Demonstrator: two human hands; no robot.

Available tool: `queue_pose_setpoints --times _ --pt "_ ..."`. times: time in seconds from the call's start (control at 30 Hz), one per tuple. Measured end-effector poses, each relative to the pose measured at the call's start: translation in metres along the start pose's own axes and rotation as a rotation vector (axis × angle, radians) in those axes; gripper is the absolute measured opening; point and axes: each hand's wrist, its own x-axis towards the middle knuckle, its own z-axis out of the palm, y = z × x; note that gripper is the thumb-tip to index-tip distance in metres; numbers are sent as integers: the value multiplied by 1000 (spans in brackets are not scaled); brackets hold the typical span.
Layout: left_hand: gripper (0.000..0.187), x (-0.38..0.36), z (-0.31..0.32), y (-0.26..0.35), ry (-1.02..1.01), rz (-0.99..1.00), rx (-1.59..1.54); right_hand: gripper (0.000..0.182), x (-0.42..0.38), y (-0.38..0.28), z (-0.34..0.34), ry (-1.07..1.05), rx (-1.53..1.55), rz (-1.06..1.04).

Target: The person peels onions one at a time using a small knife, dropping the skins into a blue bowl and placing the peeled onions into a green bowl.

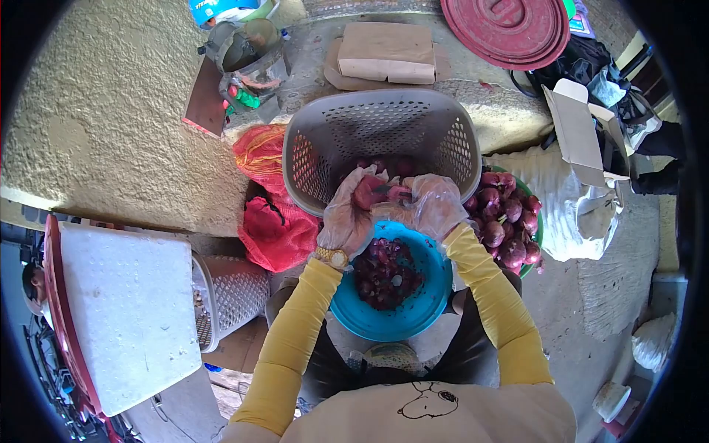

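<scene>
Both hands wear clear plastic gloves and meet over the near rim of a grey perforated basket (303, 173). My left hand (348, 214) is closed round a red onion (369, 192). Close beside it, my right hand (437, 207) has its fingers bent at the onion's right side; whether they hold a tool is too small to tell. Below them a blue basin (347, 319) holds dark red onion pieces and skins (385, 273). More onions lie in the bottom of the basket. To the right, whole red onions (509, 221) fill a green-rimmed container.
A red net bag (277, 229) lies left of the basket. Cardboard (388, 52) and a dark red lid (509, 26) sit on the ledge ahead. A white foam board (125, 317) and another basket (240, 295) stand left. A white sack (583, 221) and open box (576, 136) are right.
</scene>
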Motion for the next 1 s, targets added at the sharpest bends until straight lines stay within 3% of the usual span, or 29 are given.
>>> queue_pose_setpoints --times 0.37,0.43,0.53,1.0 --pt "36 -1 -1 2 -26 -75 -42 67 -1 4 8 73 122 -82" --pt "36 -3 5 1 26 -5 -13 67 -3 -1 2 100 129 -94" --pt "35 0 1 1 14 -10 -21 66 -1 3 3 50 -6 -55" --pt "39 0 2 1 19 -35 -28 72 2 11 14 45 32 -58"
